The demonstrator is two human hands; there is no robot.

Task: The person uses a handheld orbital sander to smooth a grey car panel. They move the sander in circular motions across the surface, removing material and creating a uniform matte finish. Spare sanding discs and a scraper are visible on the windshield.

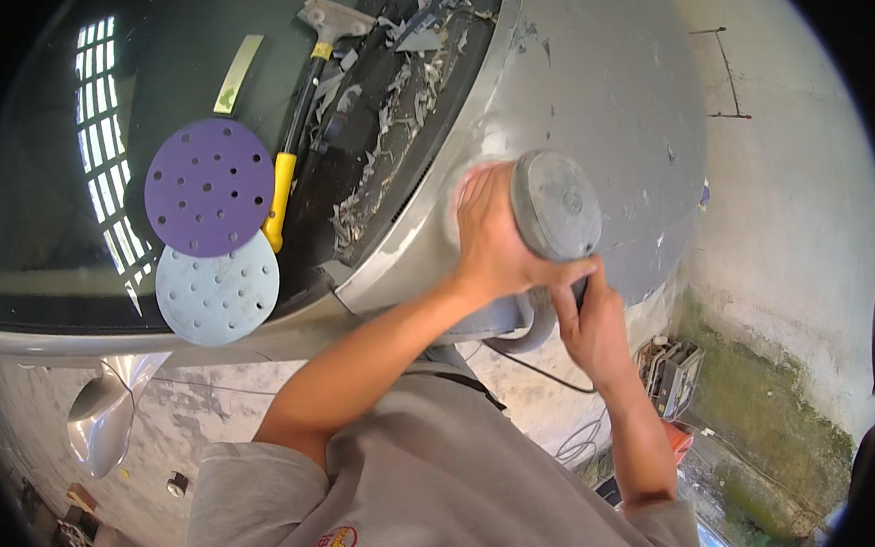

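Observation:
My right hand [595, 328] is closed round the dark handle of a sander with a round grey head [559, 206]. The sander's head is over the grey car panel [610, 74], near its edge by the windshield. Beside the head, my left hand [495, 227] lies with its fingers stretched along the panel. Its thumb reaches across below the head, towards my right hand. A pale, reddish-rimmed patch [456, 202] shows on the panel by the left fingers. The sander's underside is hidden.
On the windshield [31, 199] lie a purple sanding disc [198, 174], a light blue one [210, 305], a yellow-handled scraper [280, 194] and a narrow pale strip [237, 76]. Peeled flakes [423, 97] litter the dark cowl. A black cable [542, 373] hangs below the sander.

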